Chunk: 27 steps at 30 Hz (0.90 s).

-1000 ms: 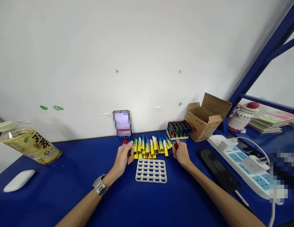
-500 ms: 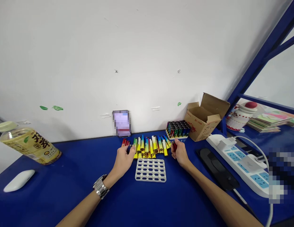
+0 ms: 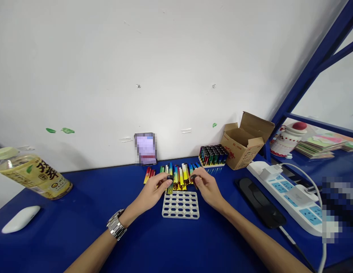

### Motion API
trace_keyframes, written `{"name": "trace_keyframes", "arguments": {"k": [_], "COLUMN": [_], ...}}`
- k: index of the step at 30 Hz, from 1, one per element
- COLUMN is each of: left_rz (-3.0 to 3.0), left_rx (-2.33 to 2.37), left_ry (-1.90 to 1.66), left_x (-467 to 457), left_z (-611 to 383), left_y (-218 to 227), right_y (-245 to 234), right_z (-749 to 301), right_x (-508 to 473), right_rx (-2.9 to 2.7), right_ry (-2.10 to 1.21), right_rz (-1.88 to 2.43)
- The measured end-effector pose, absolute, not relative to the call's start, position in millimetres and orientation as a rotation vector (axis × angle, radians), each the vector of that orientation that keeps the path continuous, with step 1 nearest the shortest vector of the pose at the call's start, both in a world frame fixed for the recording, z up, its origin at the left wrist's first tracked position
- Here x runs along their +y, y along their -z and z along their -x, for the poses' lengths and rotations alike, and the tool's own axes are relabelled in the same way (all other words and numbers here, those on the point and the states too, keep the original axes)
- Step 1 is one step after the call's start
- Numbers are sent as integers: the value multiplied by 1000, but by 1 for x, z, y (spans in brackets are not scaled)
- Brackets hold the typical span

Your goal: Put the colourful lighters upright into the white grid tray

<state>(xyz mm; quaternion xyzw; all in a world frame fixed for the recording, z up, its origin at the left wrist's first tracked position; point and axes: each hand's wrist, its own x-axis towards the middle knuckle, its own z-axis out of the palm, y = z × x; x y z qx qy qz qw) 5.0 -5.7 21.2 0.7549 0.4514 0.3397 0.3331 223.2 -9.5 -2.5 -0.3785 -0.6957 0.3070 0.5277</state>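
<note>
My left hand (image 3: 153, 193) pinches a lighter (image 3: 170, 185) by its dark cap, just above the far left edge of an empty white grid tray (image 3: 180, 205). Over the tray's far right edge, my right hand (image 3: 208, 189) is closed on another lighter (image 3: 193, 178). Behind both hands lies a row of shiny yellow, blue and red lighters (image 3: 180, 175) on the blue table (image 3: 153, 242). Two red lighters (image 3: 148, 175) lie at the row's left end.
A filled tray of lighters (image 3: 212, 155) and an open cardboard box (image 3: 244, 142) stand at the back right. A black phone (image 3: 260, 203) and a white power strip (image 3: 290, 197) lie on the right. A yellow bottle (image 3: 31, 174) and a white mouse (image 3: 18, 218) are on the left.
Both hands moved inward from the row's ends toward the white tray, each bringing a lighter. The red lighters at the left end now lie uncovered.
</note>
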Motion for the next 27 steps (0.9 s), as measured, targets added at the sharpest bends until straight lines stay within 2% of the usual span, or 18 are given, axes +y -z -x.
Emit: {"name": "trace_keyframes", "arguments": {"k": [6,19,27], "left_rz": [-2137,-2149,-2056], "left_rx": [1242,1160,1167], "left_ry": [-811,-580,-562], "left_x": [-3,-3,-4], "left_z": [0,12,14], "left_y": [-23,-34,-32], "right_y": [1,-12,5], "right_z": [-197,-179,-199], "right_x": [-20,-12,-5], "right_rx": [-1731,-2133,-2253], "right_ry": [-951,-451,-213], "right_rz": [920,1116,1260]}}
